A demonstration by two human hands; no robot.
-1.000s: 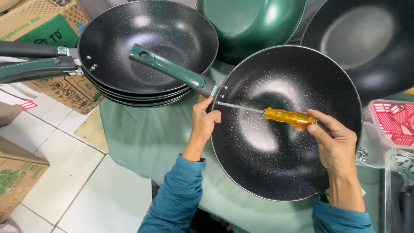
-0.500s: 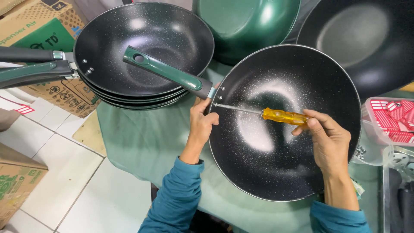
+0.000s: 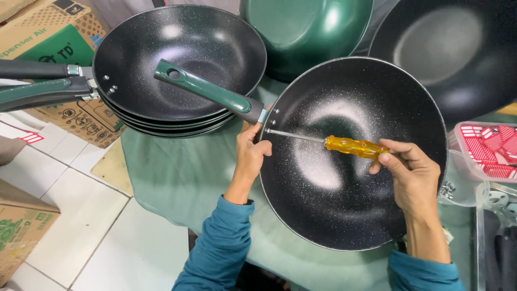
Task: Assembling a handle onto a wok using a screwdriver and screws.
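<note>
A black speckled pan lies on a green cloth in front of me. Its green handle sticks out to the upper left, over a stack of pans. My left hand grips the pan's rim right at the handle joint. My right hand holds a screwdriver by its amber grip, above the pan's inside. The metal shaft points left, and its tip rests on the pan wall at the handle joint.
A stack of black pans sits at the upper left, handles pointing left. A green pan underside and another dark pan lie at the back. A clear tub with a red lid stands right. Cardboard boxes sit on the tiled floor.
The pan and both hands sit slightly lower and more to the left in view. The screwdriver stays at the handle joint with the same grip.
</note>
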